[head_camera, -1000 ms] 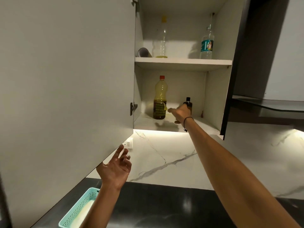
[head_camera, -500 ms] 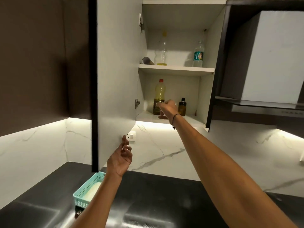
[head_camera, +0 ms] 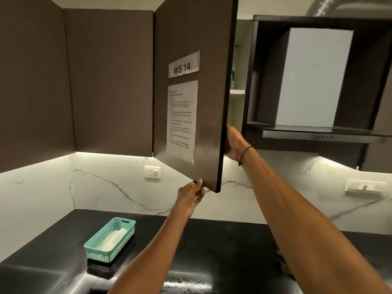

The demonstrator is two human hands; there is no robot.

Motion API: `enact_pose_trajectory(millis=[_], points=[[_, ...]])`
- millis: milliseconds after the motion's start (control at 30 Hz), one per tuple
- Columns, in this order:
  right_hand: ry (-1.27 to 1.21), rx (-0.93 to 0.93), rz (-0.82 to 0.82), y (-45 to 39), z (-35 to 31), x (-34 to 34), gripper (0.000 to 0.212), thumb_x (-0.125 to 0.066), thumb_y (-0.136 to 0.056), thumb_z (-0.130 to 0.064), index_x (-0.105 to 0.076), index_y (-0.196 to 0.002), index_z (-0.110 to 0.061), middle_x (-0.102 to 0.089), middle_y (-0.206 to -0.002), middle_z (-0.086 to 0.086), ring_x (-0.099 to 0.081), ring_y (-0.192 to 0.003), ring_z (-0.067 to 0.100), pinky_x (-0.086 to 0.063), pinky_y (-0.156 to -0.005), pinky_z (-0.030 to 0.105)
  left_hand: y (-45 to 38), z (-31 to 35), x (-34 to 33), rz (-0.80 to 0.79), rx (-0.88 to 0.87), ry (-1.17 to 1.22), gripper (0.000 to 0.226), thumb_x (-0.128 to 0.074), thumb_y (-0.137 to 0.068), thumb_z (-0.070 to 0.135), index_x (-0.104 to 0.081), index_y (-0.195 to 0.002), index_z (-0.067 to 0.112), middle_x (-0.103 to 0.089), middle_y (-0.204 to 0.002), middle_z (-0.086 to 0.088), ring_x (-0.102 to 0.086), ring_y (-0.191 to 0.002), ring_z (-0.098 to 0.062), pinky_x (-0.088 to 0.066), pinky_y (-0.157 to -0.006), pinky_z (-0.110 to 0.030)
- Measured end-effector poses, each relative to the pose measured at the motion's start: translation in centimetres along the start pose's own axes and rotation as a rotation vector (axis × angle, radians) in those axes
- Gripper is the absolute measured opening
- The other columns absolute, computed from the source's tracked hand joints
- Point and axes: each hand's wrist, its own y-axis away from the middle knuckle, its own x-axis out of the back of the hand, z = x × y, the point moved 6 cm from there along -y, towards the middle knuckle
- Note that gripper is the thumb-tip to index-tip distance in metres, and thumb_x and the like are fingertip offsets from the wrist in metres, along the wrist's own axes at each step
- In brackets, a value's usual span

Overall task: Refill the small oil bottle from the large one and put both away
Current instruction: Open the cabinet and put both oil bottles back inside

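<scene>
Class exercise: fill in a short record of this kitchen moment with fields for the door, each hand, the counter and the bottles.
door: dark brown cabinet door, partly open, papers taped to its front
left hand: left hand with fingers touching the door's bottom corner
right hand: right hand holds the door's free edge from behind
counter: black countertop bears a teal perforated plastic basket
bottles: not clearly visible behind the door

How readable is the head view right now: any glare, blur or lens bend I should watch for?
Head view: under-cabinet strips wash the marble backsplash bright; white glare streaks sit on the black counter; the cabinet door edges lean from wide-angle bend; the large "WS 14" label reads, but the sheet below is too soft to read; the left hand looks slightly smeared.
</scene>
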Motion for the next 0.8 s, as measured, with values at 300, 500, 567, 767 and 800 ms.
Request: enact_pose_trajectory(millis=[300,500,567,767,800], points=[[0.699,0.280,0.488,0.4,0.6,9.0,0.040,-0.062,-0.102,-0.016,-0.054,-0.140,-0.007,-0.061,-0.138,0.018,-0.056,-0.129,0.036,-0.047,-0.109,0.048,-5.9,-2.1,-8.6,0.043,0.040,-0.262,0.027,-0.072,-0.092,-0.005,-0.068,-0.119,-0.002,-0.077,-0.106,-0.020,-0.077,-0.087,-0.025,-0.064,-0.061,-0.025],[0.791,0.138,0.693,-3.3,4.2,11.4,0.028,-0.066,-0.100,-0.029,-0.068,-0.115,-0.005,-0.071,-0.113,0.018,-0.067,-0.104,0.037,-0.054,-0.083,0.040,-11.7,-2.5,-7.2,0.205,-0.021,-0.442,0.036,-0.074,-0.098,0.036,-0.075,-0.092,0.001,-0.079,-0.072,-0.010,-0.068,-0.048,-0.012,-0.052,-0.045,-0.021],[0.807,0.114,0.750,-4.6,4.3,12.1,0.025,-0.065,-0.100,-0.028,-0.069,-0.110,-0.005,-0.071,-0.112,0.020,-0.066,-0.102,0.038,-0.050,-0.078,0.037,-13.9,-2.2,-6.1,0.251,-0.034,-0.401,0.039,-0.074,-0.098,0.037,-0.076,-0.087,0.000,-0.077,-0.068,-0.010,-0.066,-0.046,-0.013,-0.049,-0.043,-0.021],[0.777,0.036,0.849,-8.5,4.5,13.9,0.032,-0.065,-0.102,-0.025,-0.064,-0.122,0.000,-0.067,-0.122,0.021,-0.063,-0.113,0.039,-0.051,-0.087,0.040,-18.8,0.2,-3.7,0.262,-0.023,-0.302,0.032,-0.075,-0.098,0.034,-0.072,-0.093,0.002,-0.075,-0.076,-0.014,-0.063,-0.048,-0.015,-0.049,-0.041,-0.018],[0.768,0.035,0.858,-9.5,4.8,14.1,0.032,-0.065,-0.101,-0.024,-0.064,-0.122,0.000,-0.067,-0.122,0.022,-0.063,-0.114,0.039,-0.052,-0.089,0.042,-19.7,0.6,-3.4,0.256,-0.020,-0.295,0.032,-0.075,-0.098,0.034,-0.072,-0.094,0.002,-0.075,-0.076,-0.014,-0.064,-0.050,-0.016,-0.051,-0.042,-0.018]])
